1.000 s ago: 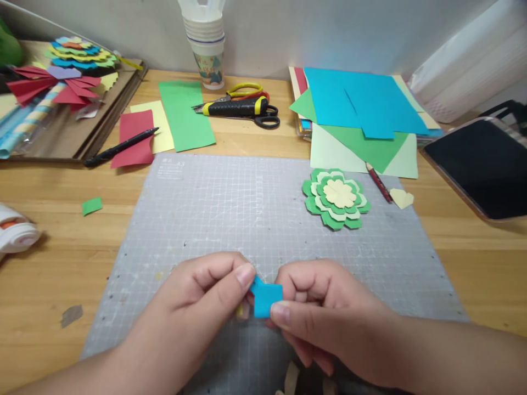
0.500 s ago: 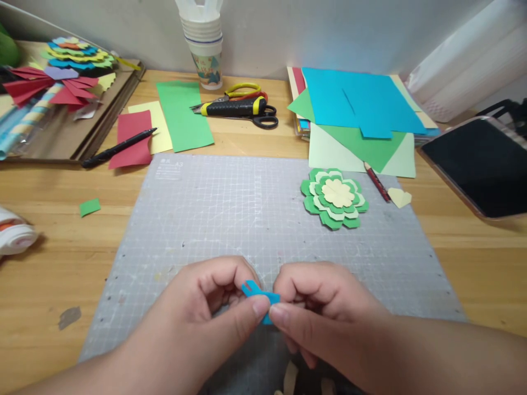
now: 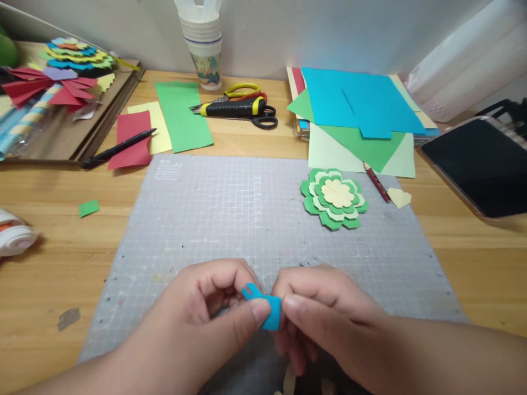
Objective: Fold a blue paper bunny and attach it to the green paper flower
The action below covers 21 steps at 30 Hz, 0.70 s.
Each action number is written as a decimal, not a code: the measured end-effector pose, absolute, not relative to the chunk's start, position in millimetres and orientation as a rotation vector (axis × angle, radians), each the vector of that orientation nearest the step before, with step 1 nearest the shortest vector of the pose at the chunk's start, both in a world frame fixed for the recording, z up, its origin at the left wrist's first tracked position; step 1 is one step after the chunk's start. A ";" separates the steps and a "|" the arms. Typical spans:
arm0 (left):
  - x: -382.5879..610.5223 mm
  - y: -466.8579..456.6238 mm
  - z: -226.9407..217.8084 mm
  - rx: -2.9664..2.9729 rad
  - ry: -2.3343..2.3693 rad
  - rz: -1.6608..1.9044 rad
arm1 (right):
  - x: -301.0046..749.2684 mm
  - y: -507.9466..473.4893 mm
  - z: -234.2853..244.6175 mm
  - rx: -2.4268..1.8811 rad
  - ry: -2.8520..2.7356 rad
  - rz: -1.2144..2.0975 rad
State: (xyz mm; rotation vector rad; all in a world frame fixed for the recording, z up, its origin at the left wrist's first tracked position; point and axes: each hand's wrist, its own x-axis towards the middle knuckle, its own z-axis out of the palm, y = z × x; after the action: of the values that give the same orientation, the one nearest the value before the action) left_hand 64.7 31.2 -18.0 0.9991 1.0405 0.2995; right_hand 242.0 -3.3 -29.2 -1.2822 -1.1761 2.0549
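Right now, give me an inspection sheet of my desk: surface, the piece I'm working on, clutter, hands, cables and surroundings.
Surface: gray mat on a wooden table.
Job's things: small blue paper, held above the mat.
Clutter: green flower on the mat; cutter beyond it; pen across red paper; phone at right.
Hands: left hand pinches the blue paper; right hand is at its right edge, grip unclear.
Cables: nothing certain; a dark shape behind the phone is unclear.
Surroundings: pale wall behind; stacked cups near it.
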 end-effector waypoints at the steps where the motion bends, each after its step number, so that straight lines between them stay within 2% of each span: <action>1: 65.2 31.9 -18.1 1.000 1.056 0.314 | 240.6 -2.7 -28.3 -1.308 -1.142 2.068; 9: 66.8 32.2 -17.2 1.100 1.145 0.287 | 233.8 -1.9 -25.2 -1.440 -0.880 2.213; 18: 64.4 31.9 -19.4 1.312 1.145 0.367 | 238.9 2.3 -26.8 -1.379 -1.043 1.849; 21: 62.2 31.5 -17.9 1.469 1.123 0.464 | 243.8 1.2 -26.5 -1.287 -1.388 1.582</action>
State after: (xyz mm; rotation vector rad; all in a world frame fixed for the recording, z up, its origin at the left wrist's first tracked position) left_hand 62.2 31.5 -17.9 1.4688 1.1228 0.4636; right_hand 243.8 1.2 -26.5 -1.2871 -1.3877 1.5823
